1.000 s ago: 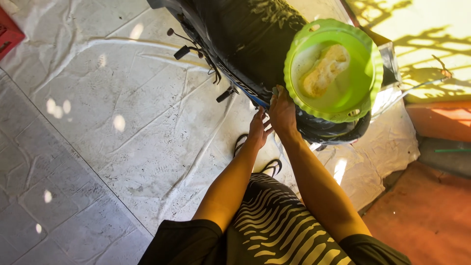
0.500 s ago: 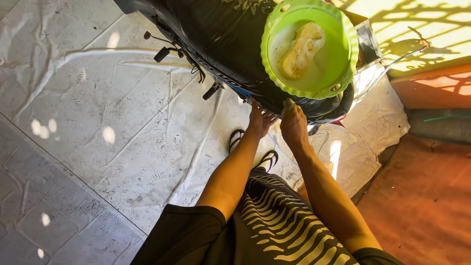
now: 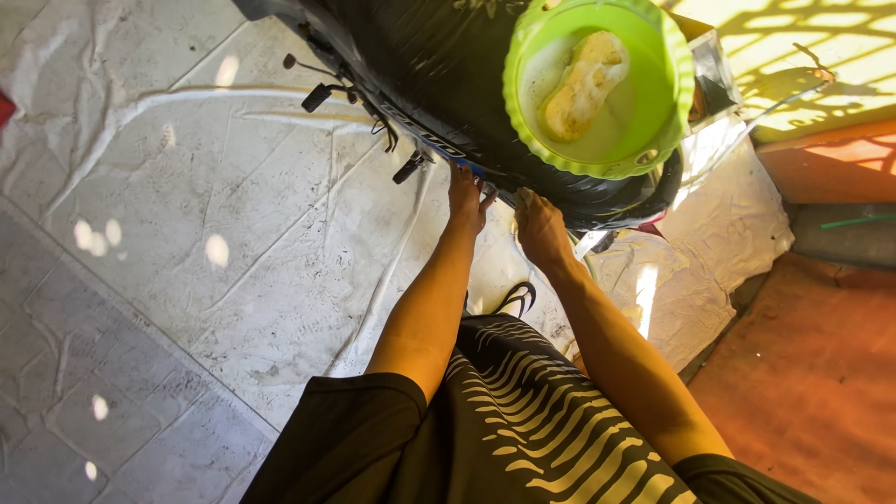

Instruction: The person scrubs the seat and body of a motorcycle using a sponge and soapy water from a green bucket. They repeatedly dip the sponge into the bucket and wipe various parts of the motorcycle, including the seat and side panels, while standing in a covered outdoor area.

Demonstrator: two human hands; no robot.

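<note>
A black motorbike [image 3: 439, 84] stands ahead of me, its seat wrapped in shiny black. On the seat rests a green plastic basin [image 3: 653, 131] holding pale water and a yellow sponge [image 3: 583, 84]. My left hand [image 3: 467, 196] reaches under the bike's side panel and touches its lower edge; the fingertips are hidden there. My right hand [image 3: 541, 229] is close beside it at the same edge, fingers curled against the body. I cannot see anything held in either hand.
Black foot pegs [image 3: 322, 93] stick out from the bike's left side. The ground is pale cracked concrete [image 3: 187, 233], with an orange-red floor [image 3: 812, 373] and a low step at the right. A black sandal [image 3: 513, 299] shows below my arms.
My view has shifted, so the bike and basin sit higher and more central. My right hand has dropped from the seat edge down to the lower panel beside my left hand.
</note>
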